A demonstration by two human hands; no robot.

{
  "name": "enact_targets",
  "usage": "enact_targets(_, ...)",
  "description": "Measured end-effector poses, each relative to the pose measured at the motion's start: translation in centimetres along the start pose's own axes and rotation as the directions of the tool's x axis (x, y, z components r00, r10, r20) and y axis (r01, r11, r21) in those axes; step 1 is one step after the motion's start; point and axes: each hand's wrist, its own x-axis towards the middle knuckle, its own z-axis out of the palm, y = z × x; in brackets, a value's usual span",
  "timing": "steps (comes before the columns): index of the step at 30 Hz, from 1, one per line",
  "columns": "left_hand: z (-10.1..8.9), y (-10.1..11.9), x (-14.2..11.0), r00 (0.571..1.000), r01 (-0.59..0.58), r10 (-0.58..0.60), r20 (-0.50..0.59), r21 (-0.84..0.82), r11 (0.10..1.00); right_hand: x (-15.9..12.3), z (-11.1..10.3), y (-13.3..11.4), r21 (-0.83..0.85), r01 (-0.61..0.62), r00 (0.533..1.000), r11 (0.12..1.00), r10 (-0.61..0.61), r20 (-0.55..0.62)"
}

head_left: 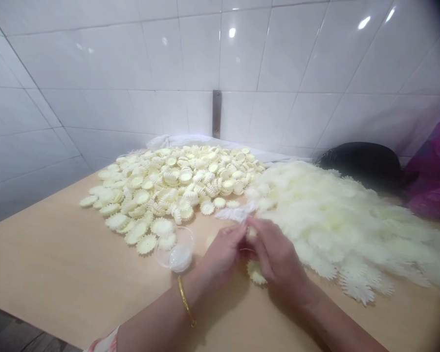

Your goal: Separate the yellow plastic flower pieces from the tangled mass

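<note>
My left hand (223, 249) and my right hand (278, 252) meet above the table, fingertips pinched together. A small pale bit shows between them, and a thin pale strand curves below the fingers; what exactly they hold is hidden. Beneath my right hand lies a pale yellow piece with a toothed edge (256, 272). Left of my hands is a clear round lid or dish (186, 235), with a small clear cup of whitish stuff (179, 259) at it. Behind stands a heap of cupped, toothed pale yellow discs (185, 176). To the right spreads a pile of thin, flat, toothed pieces (333, 220).
A wooden-coloured table (44, 249) carries everything. White cloth or plastic (234, 143) lies behind the heap, against a tiled wall (183, 54) with a metal bracket (216, 113). At the back right are a dark rounded object (361, 161) and a magenta bag (432, 171).
</note>
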Motion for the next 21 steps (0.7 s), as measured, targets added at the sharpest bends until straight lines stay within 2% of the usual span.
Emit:
enact_targets(3, 0.2, 0.2, -0.1, 0.999, -0.027, 0.024, 0.031, 0.103, 0.994, 0.1, -0.2, 0.3, -0.211, 0.134, 0.988, 0.968, -0.148, -0.049)
enact_targets(5, 0.3, 0.1, -0.2, 0.999, -0.03, 0.026, 0.036, 0.125, 0.992, 0.3, -0.4, 0.4, -0.334, 0.15, 0.985, 0.93, -0.171, -0.035)
enact_targets(8, 0.3, -0.3, -0.1, 0.998, 0.016, -0.024, 0.061, 0.141, 0.99, 0.5, -0.3, 0.5, -0.453, 0.105, 0.989, 0.885, -0.142, -0.049)
enact_targets(10, 0.1, -0.6, 0.0, 0.995, 0.047, -0.059, 0.08, 0.153, 0.987, 0.6, -0.3, 0.4, -0.446, 0.01, 0.994, 0.895, -0.058, -0.095)
enact_targets(12, 0.0, -0.6, 0.1, 0.995, 0.049, -0.06, 0.081, 0.135, 0.99, 0.7, -0.4, 0.1, -0.327, -0.12, 0.991, 0.937, 0.092, -0.1)
enact_targets(14, 0.0, -0.4, 0.2, 0.998, 0.033, -0.036, 0.051, 0.058, 0.998, 0.7, -0.8, -0.3, -0.075, -0.255, 0.967, 0.964, 0.255, -0.011)
enact_targets(15, 0.0, -0.2, 0.2, 0.999, 0.022, -0.023, 0.023, 0.013, 1.0, 0.7, -1.1, -0.5, 0.078, -0.324, 0.945, 0.943, 0.32, 0.061)
enact_targets(17, 0.1, 0.2, 0.2, 1.0, 0.007, -0.008, -0.028, -0.043, 0.999, 0.6, -1.6, -0.9, 0.332, -0.453, 0.892, 0.827, 0.419, 0.173)
enact_targets(19, 0.3, 0.5, 0.1, 0.999, 0.016, -0.019, -0.046, -0.06, 0.998, 0.4, -2.0, -1.1, 0.458, -0.527, 0.848, 0.716, 0.484, 0.218)
enact_targets(21, 0.5, 0.6, -0.1, 0.997, 0.052, -0.058, -0.059, -0.092, 0.994, 0.1, -1.9, -1.2, 0.491, -0.546, 0.836, 0.679, 0.483, 0.26)
